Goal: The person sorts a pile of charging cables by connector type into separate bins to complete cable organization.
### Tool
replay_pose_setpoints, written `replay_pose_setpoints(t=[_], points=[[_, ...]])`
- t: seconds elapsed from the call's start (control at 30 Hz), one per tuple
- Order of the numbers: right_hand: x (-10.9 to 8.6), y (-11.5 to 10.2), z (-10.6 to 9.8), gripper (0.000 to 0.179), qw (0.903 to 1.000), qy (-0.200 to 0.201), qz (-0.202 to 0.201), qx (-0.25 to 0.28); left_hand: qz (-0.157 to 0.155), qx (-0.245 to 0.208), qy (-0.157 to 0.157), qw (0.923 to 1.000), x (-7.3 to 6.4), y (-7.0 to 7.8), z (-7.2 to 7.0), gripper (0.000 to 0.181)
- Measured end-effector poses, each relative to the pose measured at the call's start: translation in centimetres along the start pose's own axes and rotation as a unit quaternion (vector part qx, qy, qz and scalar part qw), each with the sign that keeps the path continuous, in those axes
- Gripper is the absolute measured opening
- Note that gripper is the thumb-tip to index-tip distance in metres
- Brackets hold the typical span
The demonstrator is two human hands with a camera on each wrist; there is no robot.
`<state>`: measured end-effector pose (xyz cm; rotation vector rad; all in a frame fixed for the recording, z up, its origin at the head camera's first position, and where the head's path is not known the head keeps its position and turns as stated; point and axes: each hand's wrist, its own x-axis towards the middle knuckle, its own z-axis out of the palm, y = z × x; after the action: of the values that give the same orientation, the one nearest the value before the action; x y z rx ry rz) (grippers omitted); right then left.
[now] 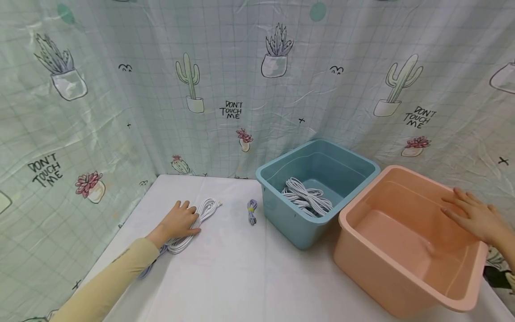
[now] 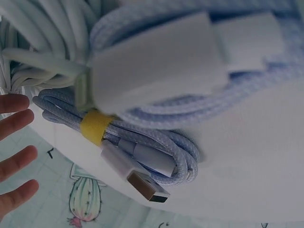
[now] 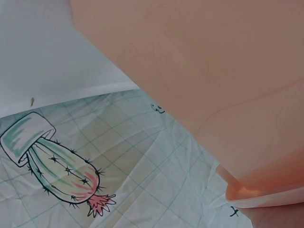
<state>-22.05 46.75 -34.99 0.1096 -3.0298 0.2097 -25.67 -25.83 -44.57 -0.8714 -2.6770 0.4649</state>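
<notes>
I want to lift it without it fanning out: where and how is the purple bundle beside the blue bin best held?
Probably best pinched across the yellow band, from above and slightly left. The band cinches the purple bundle near its middle; it lies lengthwise away from you, and the blue bin stands close on its right.

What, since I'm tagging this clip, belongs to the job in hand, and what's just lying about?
Likely in the job:
left hand over white coil;
right hand at orange bin;
blue bin, white cables inside;
purple cables

Probably just surroundings:
white tabletop;
patterned curtain
</notes>
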Motion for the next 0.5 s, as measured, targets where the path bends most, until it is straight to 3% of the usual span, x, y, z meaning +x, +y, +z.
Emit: replay_pose_setpoints(t=[0.33,0.5], points=[[0.2,0.0,-0.2,0.064,1.0000,-0.003,-0.003,0.001,-0.035,-0.038,-0.024,0.9984,0.6,0.6,0.4,0.042],[0.2,0.0,-0.2,0.065,1.0000,-0.009,-0.001,0.003,-0.029,-0.042,-0.020,0.9985,0.8,1.2,0.2,0.032]])
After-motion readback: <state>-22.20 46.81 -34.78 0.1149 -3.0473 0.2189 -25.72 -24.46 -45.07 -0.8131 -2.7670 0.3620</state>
